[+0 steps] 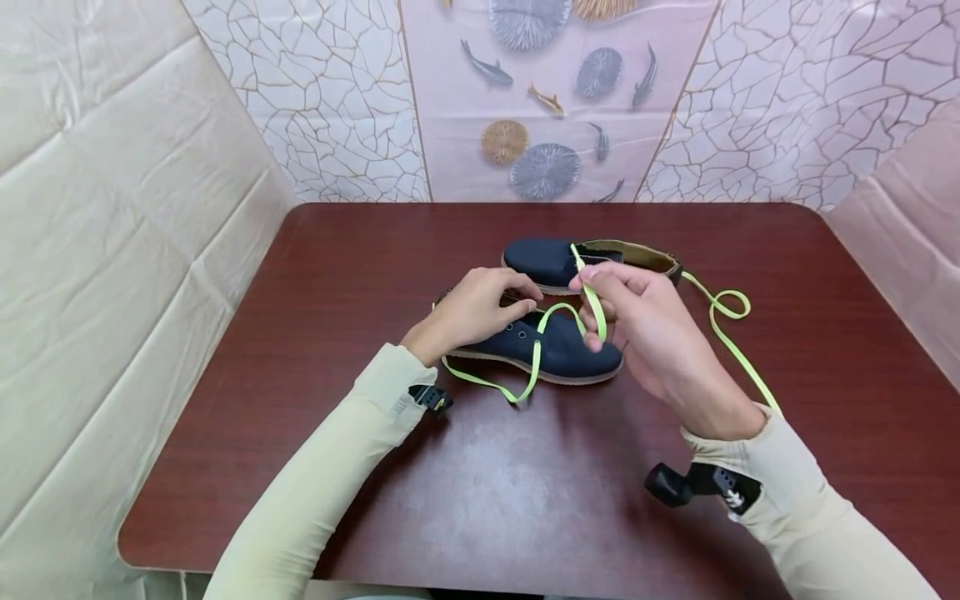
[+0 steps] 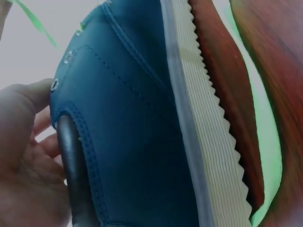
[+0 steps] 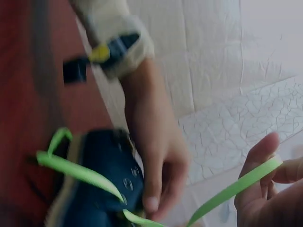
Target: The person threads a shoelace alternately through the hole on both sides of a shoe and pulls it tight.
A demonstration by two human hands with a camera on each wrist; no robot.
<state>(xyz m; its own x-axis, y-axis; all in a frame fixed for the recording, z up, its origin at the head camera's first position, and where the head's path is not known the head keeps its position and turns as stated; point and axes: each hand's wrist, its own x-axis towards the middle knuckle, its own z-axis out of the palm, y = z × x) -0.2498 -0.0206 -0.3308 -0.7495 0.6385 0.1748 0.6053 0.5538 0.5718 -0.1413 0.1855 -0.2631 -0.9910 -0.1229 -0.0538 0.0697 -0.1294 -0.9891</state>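
A navy shoe (image 1: 573,354) lies on the table with its toe to the right, a flat neon-green lace (image 1: 537,360) running through its front eyelets. My left hand (image 1: 476,310) holds the shoe around its opening; in the left wrist view the thumb lies by an eyelet (image 2: 54,84) and the fingers are partly hidden behind the shoe's upper (image 2: 128,123). Above the toe, my right hand (image 1: 660,329) pinches a raised length of the lace between thumb and fingers. In the right wrist view, this lace (image 3: 232,189) stretches from the eyelets up to the right fingers.
Behind stands a second navy shoe (image 1: 536,260), partly hidden by my right hand. Another green lace (image 1: 738,354) trails from its heel side toward the right forearm. Both shoes are on a dark red-brown table (image 1: 337,275), with patterned cloth walls (image 1: 345,100) around it.
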